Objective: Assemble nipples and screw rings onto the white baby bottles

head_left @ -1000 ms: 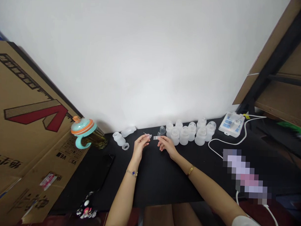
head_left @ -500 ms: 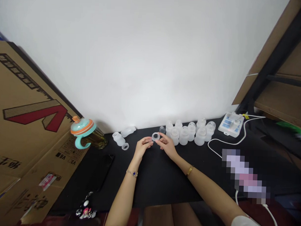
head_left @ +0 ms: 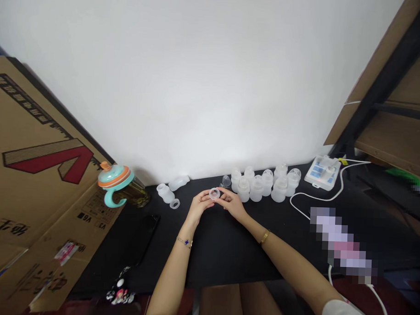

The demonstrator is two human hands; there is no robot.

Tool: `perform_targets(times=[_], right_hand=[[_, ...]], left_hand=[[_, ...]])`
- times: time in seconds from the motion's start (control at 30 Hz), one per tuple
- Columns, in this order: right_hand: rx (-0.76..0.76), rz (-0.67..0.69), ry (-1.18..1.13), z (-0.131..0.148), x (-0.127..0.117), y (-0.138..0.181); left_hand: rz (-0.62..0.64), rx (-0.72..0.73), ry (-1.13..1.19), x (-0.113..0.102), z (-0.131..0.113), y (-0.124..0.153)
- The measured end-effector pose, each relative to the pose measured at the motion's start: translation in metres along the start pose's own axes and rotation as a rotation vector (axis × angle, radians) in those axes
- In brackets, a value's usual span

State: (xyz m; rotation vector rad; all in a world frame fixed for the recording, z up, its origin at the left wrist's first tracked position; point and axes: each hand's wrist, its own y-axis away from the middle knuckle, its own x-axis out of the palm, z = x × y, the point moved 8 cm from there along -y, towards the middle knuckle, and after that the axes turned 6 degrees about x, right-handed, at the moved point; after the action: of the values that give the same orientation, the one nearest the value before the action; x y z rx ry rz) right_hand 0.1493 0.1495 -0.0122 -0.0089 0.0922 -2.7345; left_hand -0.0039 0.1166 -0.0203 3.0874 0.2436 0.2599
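Right now, I have a see-through bottle ring (head_left: 214,193) held up between my two hands, over the black table (head_left: 220,259). I think the step is getting this little part ready, maybe by turning it or fitting something in it. It is too small for me to tell if anything sits inside. The next move, I guess, calls for a soft, even squeeze, so it does not slip or tip.

My left hand (head_left: 199,206) pinches one side of it and my right hand (head_left: 233,204) pinches the other. The fingers on both are bent and nearly closed, with just the ring between them.

Just past my right hand sits a clear dome cap (head_left: 226,180), beside a bunch of capped baby bottles (head_left: 256,189). Off to my left, an open bottle (head_left: 165,193) lies on its side, with a loose ring (head_left: 174,203) by its end.
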Motion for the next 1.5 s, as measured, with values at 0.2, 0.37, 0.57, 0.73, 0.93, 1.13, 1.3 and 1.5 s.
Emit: perform_targets(times=[0.2,0.37,0.57,0.73,0.93,1.13,1.3,1.5], right_hand=[[0.009,0.012,0.004,0.000,0.001,0.000],[-0.008,0.005,0.007,0.001,0.000,0.000],[-0.012,0.012,0.006,0.000,0.000,0.000],[-0.010,0.005,0.026,0.000,0.000,-0.001],[-0.009,-0.008,0.053,0.002,-0.002,0.001],[-0.033,-0.013,0.097,-0.001,-0.002,0.000],[-0.032,-0.012,0.100,-0.003,-0.002,-0.001],[-0.054,-0.007,0.124,0.000,-0.002,0.000]], left_hand=[[0.028,-0.022,0.070,0.005,-0.002,0.003],[0.000,-0.054,0.150,0.005,-0.003,0.005],[-0.031,-0.073,0.188,0.002,-0.006,0.007],[-0.013,-0.087,0.189,0.005,-0.008,0.008],[-0.026,-0.117,0.259,0.003,-0.007,0.007],[-0.044,-0.156,0.341,0.004,-0.007,0.008],[-0.065,-0.179,0.365,0.005,-0.007,0.010],[-0.059,-0.163,0.351,0.005,-0.008,0.011]])
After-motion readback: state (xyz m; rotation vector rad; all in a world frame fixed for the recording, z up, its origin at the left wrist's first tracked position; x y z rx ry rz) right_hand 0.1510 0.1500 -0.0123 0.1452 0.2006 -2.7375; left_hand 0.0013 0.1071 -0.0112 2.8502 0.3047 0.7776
